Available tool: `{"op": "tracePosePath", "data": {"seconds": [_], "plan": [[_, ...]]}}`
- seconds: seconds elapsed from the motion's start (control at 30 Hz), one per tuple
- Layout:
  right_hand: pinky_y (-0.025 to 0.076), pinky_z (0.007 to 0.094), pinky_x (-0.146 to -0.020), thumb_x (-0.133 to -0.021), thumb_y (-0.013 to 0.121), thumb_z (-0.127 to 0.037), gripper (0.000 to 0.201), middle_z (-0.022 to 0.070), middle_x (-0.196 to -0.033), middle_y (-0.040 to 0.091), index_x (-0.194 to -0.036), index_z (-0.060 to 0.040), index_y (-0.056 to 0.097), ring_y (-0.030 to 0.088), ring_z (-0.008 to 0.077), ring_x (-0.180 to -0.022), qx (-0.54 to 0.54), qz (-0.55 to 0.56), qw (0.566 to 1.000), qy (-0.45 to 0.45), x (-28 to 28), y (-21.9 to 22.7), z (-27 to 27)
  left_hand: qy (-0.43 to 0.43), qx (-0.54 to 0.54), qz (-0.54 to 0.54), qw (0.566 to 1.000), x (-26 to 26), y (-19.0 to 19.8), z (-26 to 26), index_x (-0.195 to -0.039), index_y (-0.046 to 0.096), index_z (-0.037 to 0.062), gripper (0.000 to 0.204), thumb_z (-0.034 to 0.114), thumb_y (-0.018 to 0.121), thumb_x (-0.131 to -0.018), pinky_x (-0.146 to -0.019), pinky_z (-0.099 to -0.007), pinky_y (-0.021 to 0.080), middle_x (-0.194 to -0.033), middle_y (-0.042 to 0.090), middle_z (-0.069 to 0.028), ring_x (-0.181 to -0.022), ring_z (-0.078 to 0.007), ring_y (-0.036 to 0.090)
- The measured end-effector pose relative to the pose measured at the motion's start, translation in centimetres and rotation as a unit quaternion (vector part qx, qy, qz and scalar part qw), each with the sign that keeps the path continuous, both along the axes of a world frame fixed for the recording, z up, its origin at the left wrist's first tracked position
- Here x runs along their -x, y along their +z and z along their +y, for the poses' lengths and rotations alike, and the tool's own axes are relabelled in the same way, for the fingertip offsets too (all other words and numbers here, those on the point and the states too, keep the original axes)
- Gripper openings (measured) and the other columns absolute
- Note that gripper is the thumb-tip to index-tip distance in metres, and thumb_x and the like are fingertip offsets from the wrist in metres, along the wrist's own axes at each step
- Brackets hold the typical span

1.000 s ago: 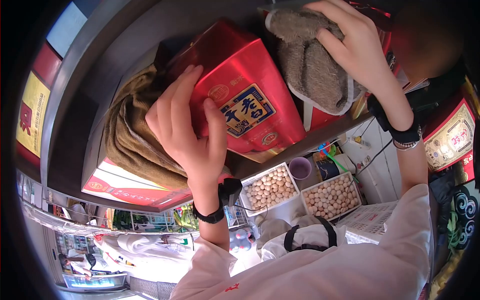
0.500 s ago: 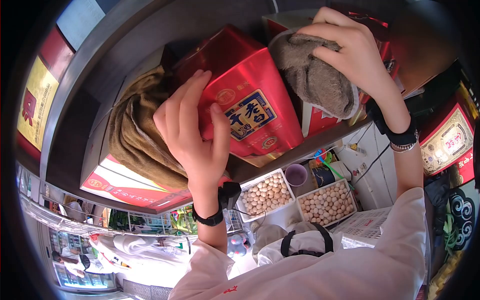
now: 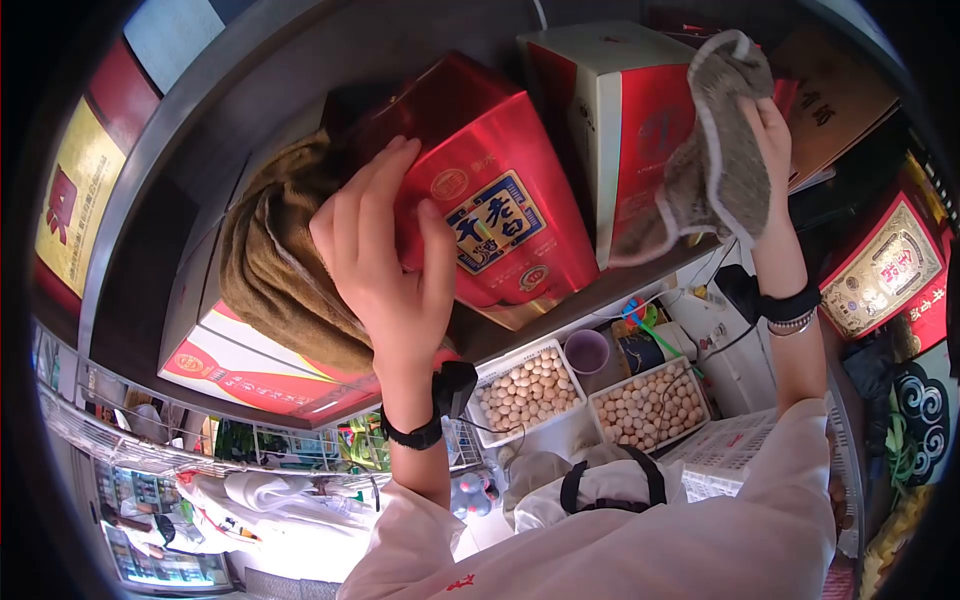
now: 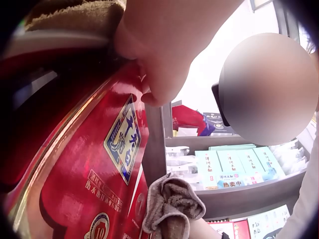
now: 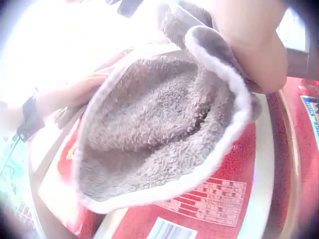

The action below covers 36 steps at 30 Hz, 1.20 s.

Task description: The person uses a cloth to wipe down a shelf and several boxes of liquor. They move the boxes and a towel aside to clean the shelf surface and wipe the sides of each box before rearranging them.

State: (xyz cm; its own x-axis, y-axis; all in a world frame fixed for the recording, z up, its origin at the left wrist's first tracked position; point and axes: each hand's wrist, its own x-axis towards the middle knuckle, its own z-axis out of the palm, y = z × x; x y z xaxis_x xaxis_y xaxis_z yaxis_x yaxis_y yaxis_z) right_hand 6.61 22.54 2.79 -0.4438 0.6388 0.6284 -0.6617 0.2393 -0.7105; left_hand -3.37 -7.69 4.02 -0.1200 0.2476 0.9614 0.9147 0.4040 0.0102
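In the head view, my left hand (image 3: 385, 265) holds the near left side of a glossy red gift box (image 3: 545, 190) with a blue-and-gold label, its thumb on the front. The left wrist view shows this box (image 4: 70, 184) close up. My right hand (image 3: 776, 185) grips a grey-brown, white-edged cleaning cloth (image 3: 738, 150), which dangles beside a white-and-red box (image 3: 580, 90). Seen from the right wrist, the fluffy cloth (image 5: 144, 109) spreads over a red printed face. A brown cloth (image 3: 285, 260) lies bunched left of my left hand, on a white-and-red carton (image 3: 230, 365).
The boxes stand on a dark shelf (image 3: 250, 60). Below are two white crates of eggs (image 3: 530, 390), a purple cup (image 3: 587, 350) and a white perforated basket (image 3: 725, 455). More gift boxes (image 3: 890, 260) stand at the right. Wire racks (image 3: 150, 425) run along the lower left.
My right hand has moved right and drawn the cloth off the white-and-red box, so its front and top now show. The cloth has opened out and hangs. My left hand stays on the red box.
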Motion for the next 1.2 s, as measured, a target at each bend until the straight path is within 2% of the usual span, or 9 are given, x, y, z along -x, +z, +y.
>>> {"op": "tracePosePath", "data": {"seconds": [0.07,0.17,0.37,0.47,0.77,0.87,1.0,1.07,1.2], "plan": [[0.046,0.0224,-0.078,-0.085,0.059,-0.005,0.032,0.0032,-0.102,0.064,-0.116,0.0022,0.057,0.058,0.0086,-0.09,0.047,-0.005,0.999,-0.006,-0.2,-0.6,0.1,0.007,-0.004,0.005,1.0,0.0,-0.1,0.1,-0.11,0.06,0.0046,0.035,0.003,0.057,-0.075,-0.09,-0.0324,0.034,-0.111,0.062,-0.0089,-0.099,-0.0229,0.054],[0.045,0.0214,-0.079,-0.085,0.061,-0.006,0.031,0.0035,-0.101,0.064,-0.114,0.0014,0.059,0.058,0.0072,-0.089,-0.155,0.014,0.979,-0.129,0.2,0.5,-1.3,0.014,0.002,0.003,1.0,0.0,-0.1,0.1,-0.11,0.06,0.0049,0.036,0.004,0.057,-0.075,-0.089,-0.0324,0.034,-0.111,0.062,-0.0086,-0.099,-0.0229,0.054],[0.046,0.0249,-0.083,-0.08,0.062,-0.007,0.034,0.0039,-0.105,0.064,-0.113,-0.0025,0.059,0.059,0.0103,-0.096,-0.588,-0.094,0.771,-0.225,1.1,4.7,-5.0,0.022,-0.001,0.01,1.0,0.1,-0.3,0.2,-0.111,0.06,0.0052,0.035,0.005,0.056,-0.077,-0.089,-0.0321,0.034,-0.111,0.063,-0.0076,-0.099,-0.0221,0.054],[0.047,0.0353,-0.065,-0.07,0.071,-0.013,0.029,0.0117,-0.085,0.055,-0.095,-0.001,0.065,0.058,0.0301,-0.076,-0.576,-0.143,0.787,-0.17,0.0,7.5,-6.3,0.019,-0.006,0.014,1.0,0.4,-0.3,0.4,-0.111,0.06,0.0051,0.034,0.005,0.056,-0.077,-0.089,-0.0317,0.033,-0.111,0.063,-0.0074,-0.099,-0.0217,0.054],[0.046,0.0351,-0.062,-0.069,0.07,-0.009,0.026,0.0123,-0.079,0.055,-0.092,-0.0002,0.065,0.057,0.0305,-0.07,-0.621,-0.106,0.761,-0.153,0.6,8.0,-5.4,0.016,-0.005,0.007,1.0,0.2,-0.4,0.2,-0.11,0.061,0.0046,0.034,0.003,0.057,-0.076,-0.089,-0.0312,0.034,-0.11,0.063,-0.0081,-0.098,-0.0215,0.054],[0.045,0.035,-0.061,-0.07,0.07,-0.009,0.022,0.0122,-0.077,0.055,-0.09,0.0,0.065,0.058,0.0277,-0.068,-0.605,-0.118,0.769,-0.17,1.1,7.4,-5.3,0.01,-0.003,0.0,1.0,-0.1,-0.1,0.1,-0.11,0.061,0.0045,0.034,0.002,0.057,-0.076,-0.088,-0.0313,0.034,-0.11,0.063,-0.0084,-0.098,-0.0221,0.053],[0.046,0.0357,-0.063,-0.076,0.069,-0.012,0.019,0.0123,-0.08,0.058,-0.09,0.0,0.066,0.06,0.0219,-0.07,-0.447,-0.106,0.885,-0.079,2.4,5.8,-2.9,0.01,-0.006,-0.001,1.0,-0.3,-0.2,0.1,-0.11,0.061,0.0052,0.033,0.003,0.056,-0.078,-0.088,-0.032,0.035,-0.111,0.062,-0.0085,-0.099,-0.023,0.052],[0.046,0.0238,-0.078,-0.085,0.06,-0.012,0.027,0.0032,-0.101,0.064,-0.11,-0.001,0.06,0.059,0.0093,-0.092,-0.175,-0.085,0.98,-0.028,2.7,3.2,-1.7,0.009,-0.009,-0.002,1.0,-0.2,-0.2,0.2,-0.11,0.061,0.0054,0.033,0.003,0.056,-0.078,-0.088,-0.0323,0.035,-0.111,0.062,-0.0085,-0.099,-0.0233,0.052],[0.047,0.0258,-0.085,-0.091,0.053,-0.022,0.036,0.0057,-0.102,0.061,-0.12,0.0,0.053,0.06,0.0159,-0.095,0.012,0.08,0.99,0.116,0.0,-1.4,-3.4,0.017,-0.008,-0.003,1.0,-0.2,-0.1,0.3,-0.11,0.061,0.0056,0.032,0.004,0.055,-0.078,-0.088,-0.0326,0.035,-0.11,0.062,-0.0087,-0.098,-0.0236,0.052]]}}
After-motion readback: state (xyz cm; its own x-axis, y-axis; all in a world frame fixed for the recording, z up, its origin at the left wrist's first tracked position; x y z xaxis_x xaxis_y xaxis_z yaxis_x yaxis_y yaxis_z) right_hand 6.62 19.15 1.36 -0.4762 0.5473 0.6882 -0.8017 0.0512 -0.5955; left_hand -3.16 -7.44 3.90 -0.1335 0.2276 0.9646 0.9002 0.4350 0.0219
